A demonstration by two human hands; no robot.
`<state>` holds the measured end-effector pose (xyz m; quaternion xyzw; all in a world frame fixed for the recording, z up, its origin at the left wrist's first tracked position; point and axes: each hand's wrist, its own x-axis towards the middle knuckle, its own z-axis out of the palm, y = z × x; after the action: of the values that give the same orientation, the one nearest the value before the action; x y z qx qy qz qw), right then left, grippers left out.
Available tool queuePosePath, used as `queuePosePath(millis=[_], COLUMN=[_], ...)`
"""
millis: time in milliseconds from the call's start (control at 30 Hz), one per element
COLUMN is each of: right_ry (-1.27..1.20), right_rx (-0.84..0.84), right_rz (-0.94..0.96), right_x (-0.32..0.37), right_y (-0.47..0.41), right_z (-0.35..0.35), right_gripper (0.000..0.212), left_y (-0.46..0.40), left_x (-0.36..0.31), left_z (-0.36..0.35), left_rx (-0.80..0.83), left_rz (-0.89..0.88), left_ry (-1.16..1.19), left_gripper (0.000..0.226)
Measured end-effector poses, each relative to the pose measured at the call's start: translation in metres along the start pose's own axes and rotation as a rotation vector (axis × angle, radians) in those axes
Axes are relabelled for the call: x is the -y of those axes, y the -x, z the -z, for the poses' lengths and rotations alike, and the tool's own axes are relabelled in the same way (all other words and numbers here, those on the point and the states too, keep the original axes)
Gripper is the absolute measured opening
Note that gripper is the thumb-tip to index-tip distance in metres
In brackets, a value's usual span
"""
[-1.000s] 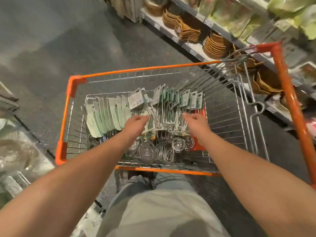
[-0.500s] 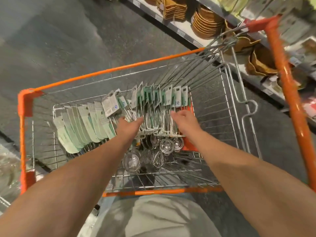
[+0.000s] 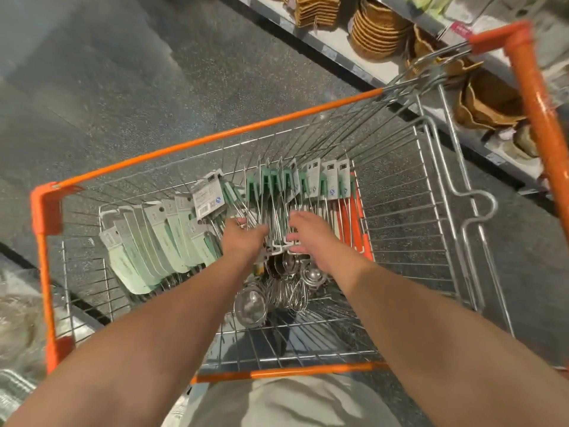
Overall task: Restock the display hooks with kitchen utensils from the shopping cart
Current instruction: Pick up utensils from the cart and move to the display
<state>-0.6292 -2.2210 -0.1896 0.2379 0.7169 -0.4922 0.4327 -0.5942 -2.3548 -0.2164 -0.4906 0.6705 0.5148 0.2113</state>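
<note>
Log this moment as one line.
stage: picking | left hand: gripping utensils | right hand: open on utensils | cart: stocked

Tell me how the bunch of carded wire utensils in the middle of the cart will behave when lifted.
The bunch of green-carded wire utensils will probably splay and snag: thin handles cross. The round steel heads suggest bottom-heavy swinging. The cards look bendable.
</note>
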Motion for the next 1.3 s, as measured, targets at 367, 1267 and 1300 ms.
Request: queuePosePath(millis=[367,1267,1300], right_ry=[0.122,0.248,0.250], right_rx=[-0.163,-0.220,-0.236], right_rz=[0.079,0.165,0.173], right_x=[0.006,0.014,0.015], right_y=[0.005,0.033,0.036], right_z=[-0.026,-0.052,-0.053], right_gripper=[0.039,0.052,0.046], left_y=[0.005,0.012,0.015], left_x=[0.017,0.032,0.030], left_z=[0.021,0.102,0.105], left_rx=[0.022,0.208,0.205], left_rz=[-0.029,-0.099,-0.108], left_ry=[-0.047,0.162,0.162], left_gripper=[0.072,0.013,0.013])
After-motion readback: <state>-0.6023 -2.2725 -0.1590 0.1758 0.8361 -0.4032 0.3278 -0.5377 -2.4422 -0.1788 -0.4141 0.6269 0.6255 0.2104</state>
